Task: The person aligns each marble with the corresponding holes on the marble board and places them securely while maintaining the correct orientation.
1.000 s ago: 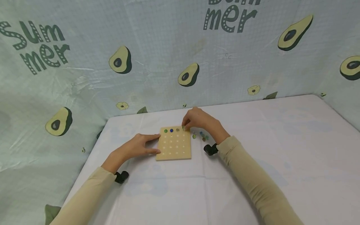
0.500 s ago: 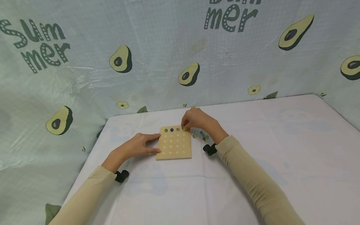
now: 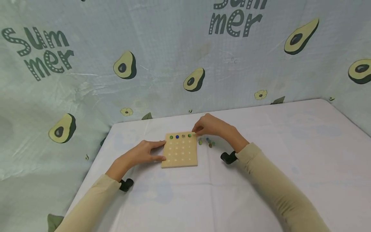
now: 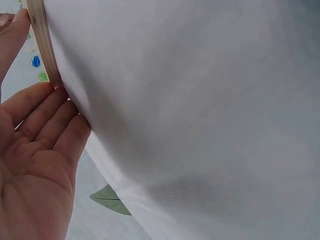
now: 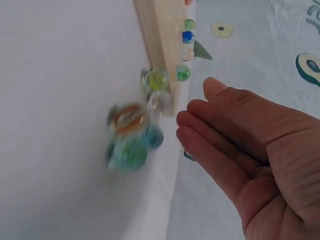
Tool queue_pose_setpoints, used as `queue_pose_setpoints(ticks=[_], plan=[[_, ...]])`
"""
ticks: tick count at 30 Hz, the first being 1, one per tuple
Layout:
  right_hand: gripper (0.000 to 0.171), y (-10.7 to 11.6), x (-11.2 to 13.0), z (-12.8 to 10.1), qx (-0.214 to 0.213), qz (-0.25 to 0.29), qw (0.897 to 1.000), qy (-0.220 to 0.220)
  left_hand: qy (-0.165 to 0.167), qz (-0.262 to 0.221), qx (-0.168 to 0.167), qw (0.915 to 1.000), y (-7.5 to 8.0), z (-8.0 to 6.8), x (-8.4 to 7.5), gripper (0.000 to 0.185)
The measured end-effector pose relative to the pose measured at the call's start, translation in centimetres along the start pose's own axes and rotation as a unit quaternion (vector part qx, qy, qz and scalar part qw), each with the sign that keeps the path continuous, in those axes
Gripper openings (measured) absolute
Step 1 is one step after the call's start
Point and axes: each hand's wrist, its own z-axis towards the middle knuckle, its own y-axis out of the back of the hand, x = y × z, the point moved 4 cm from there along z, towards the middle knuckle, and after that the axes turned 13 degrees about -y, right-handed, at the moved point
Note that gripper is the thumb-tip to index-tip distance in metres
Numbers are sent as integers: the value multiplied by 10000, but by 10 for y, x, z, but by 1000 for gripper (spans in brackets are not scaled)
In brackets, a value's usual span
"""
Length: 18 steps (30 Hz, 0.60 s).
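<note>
A square wooden board [image 3: 179, 153] with rows of small hollows lies on the table. Along its far row sit a green marble [image 3: 171, 137], a blue marble [image 3: 177, 137], a clear brownish marble [image 3: 183, 136] and another green marble [image 3: 189, 135]. My left hand [image 3: 142, 152] touches the board's left edge with thumb and fingertips spread apart. Just off the far right corner is my right hand [image 3: 211, 125], its bent fingers holding nothing. Beside the board, below that hand, lie loose marbles, among them an orange-swirled marble [image 5: 129, 120], a green one and a yellow-green marble [image 5: 156, 80].
A white cloth [image 3: 185, 203] covers the table. Behind it and to the left hangs a pale sheet [image 3: 162, 42] printed with avocados and lettering. Each wrist carries a small black camera, such as the right wrist camera [image 3: 228, 158].
My right hand has let go of the green marble in the far row's fourth hollow and moved slightly right, off the board. My left hand stays at the board's edge.
</note>
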Motion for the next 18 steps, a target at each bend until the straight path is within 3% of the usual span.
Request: queue_pose_setpoints(ticks=[10,18], plan=[[15,7,-30,-50,-359,181,9986,329,-62,87,-26,9999,0,-1,-1,84],[10,0,-35,-61,-377,-35,9985,392,-54,12,-56,10000,-1,-1,0,84]])
